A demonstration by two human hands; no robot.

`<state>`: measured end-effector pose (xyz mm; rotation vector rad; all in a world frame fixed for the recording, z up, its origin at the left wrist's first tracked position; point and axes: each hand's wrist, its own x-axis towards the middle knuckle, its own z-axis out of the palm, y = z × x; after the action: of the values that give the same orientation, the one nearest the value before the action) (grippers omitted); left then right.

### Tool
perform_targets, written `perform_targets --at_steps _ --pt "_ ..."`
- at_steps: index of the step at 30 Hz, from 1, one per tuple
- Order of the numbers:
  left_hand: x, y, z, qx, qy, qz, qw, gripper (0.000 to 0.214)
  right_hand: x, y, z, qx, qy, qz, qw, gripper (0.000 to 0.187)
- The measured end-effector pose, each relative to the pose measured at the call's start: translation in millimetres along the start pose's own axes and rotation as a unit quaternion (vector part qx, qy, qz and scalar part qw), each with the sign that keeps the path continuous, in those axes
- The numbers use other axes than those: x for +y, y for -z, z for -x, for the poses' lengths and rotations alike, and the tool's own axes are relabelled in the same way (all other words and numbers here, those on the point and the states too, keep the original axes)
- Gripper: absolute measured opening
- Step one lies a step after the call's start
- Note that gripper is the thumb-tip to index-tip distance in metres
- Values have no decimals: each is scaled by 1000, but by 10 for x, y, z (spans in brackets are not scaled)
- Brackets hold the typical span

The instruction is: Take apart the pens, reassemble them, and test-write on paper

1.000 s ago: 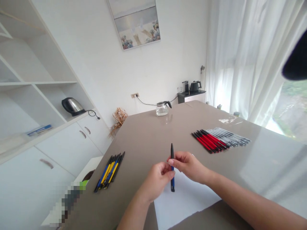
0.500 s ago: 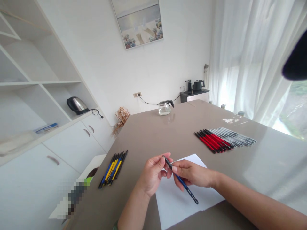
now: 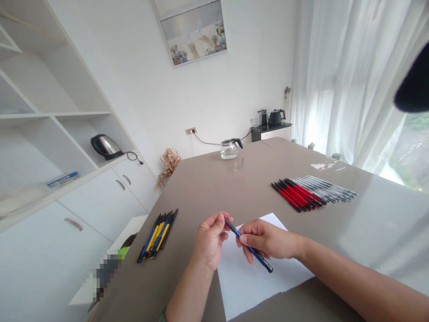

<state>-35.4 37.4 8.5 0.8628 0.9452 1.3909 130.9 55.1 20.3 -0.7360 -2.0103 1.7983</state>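
Both my hands hold one blue pen [image 3: 252, 252] with a black grip, slanted above a white sheet of paper [image 3: 254, 290]. The thumb and fingers of my left hand [image 3: 212, 239] pinch the pen's black front end, hiding its tip. My right hand [image 3: 266, 241] grasps the blue barrel around its middle, and the dark rear end sticks out below, toward the lower right. A bundle of blue, yellow and black pens [image 3: 158, 235] lies on the table to the left of my hands.
On the right of the brown table [image 3: 214, 183] lie red pens [image 3: 298, 195] beside clear pens [image 3: 326, 190]. At the far edge stands a glass pot [image 3: 229, 150] with clear liquid. White shelving [image 3: 83, 117] with a metal kettle [image 3: 106, 146] is on the left.
My left hand has shifted slightly left with the pen's front end. The pen's rear end has moved up and left, and more of the blue barrel shows between my hands.
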Motion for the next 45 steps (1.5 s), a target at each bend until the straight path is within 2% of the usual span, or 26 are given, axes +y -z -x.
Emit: perform_targets --at_steps 7,10,16,19,27,33,39,42,45 --pt "-1 19 -19 26 -7 -24 999 18 105 -29 -29 41 12 61 997 31" --pt "-12 24 -19 37 -2 -14 999 17 122 -42 -37 37 3 44 998 30" --pt "2 -39 25 -57 7 50 997 26 70 -50 -30 32 -8 6 999 27" --pt "11 -44 25 -78 7 48 996 25 70 -51 -26 21 -5 1 1000 27" --pt "19 -18 28 -55 -5 -9 998 18 144 -36 -50 -3 -11 -13 1000 24" --pt "-26 -10 4 4 5 -24 1000 20 135 -56 -54 20 -25 -41 999 27" --pt "-3 -50 36 -56 6 10 998 21 166 -58 -68 20 0 -70 997 28" --pt "11 -55 46 -60 19 6 998 26 176 -49 -70 16 5 -71 997 29" --pt "1 -37 33 -51 13 -8 999 22 169 -47 -67 8 -3 -68 998 29"
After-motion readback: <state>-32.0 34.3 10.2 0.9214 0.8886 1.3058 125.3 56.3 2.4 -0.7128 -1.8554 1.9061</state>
